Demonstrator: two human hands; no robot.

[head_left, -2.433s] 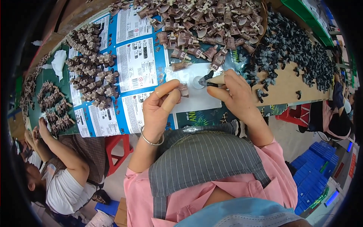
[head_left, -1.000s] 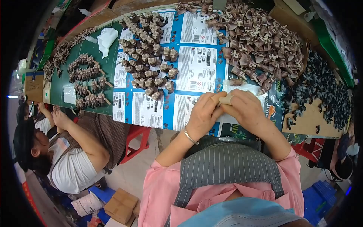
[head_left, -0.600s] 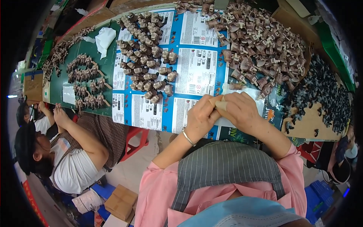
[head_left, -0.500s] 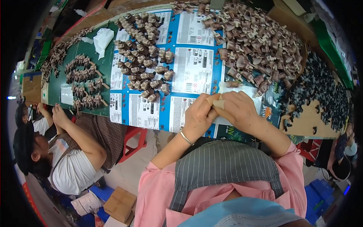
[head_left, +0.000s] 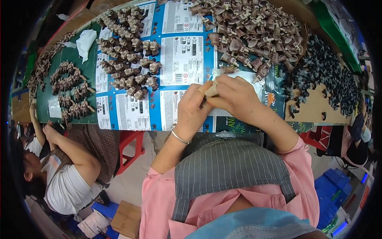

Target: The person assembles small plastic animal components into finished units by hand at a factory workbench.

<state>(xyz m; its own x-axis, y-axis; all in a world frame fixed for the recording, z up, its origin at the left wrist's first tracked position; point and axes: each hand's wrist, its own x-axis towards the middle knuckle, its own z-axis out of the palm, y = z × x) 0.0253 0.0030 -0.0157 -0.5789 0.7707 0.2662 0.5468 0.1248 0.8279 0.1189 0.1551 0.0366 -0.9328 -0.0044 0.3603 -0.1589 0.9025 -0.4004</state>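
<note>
My left hand (head_left: 193, 106) and my right hand (head_left: 241, 98) meet over the table's front edge, fingertips pressed together. Both are closed, and whatever they grip is hidden by the fingers. Pale beige covers (head_left: 212, 91) wrap some fingertips. Just beyond them, a single brown figure part (head_left: 229, 69) lies by a large heap of brown and cream figure parts (head_left: 254, 34). To the left, several assembled brown figures (head_left: 129, 51) stand in rows on blue-and-white printed sheets (head_left: 178, 59).
Small dark parts (head_left: 326, 79) are heaped at the right, partly on brown cardboard (head_left: 308, 107). More figures (head_left: 71, 85) and a crumpled white sheet (head_left: 85, 44) rest on the green surface at left. A co-worker (head_left: 67, 167) sits there near a red stool (head_left: 131, 151).
The view has shifted, so the table's things appear farther left and higher. My hands remain together, with the fingers slightly turned. At left, a co-worker's raised arm shows more.
</note>
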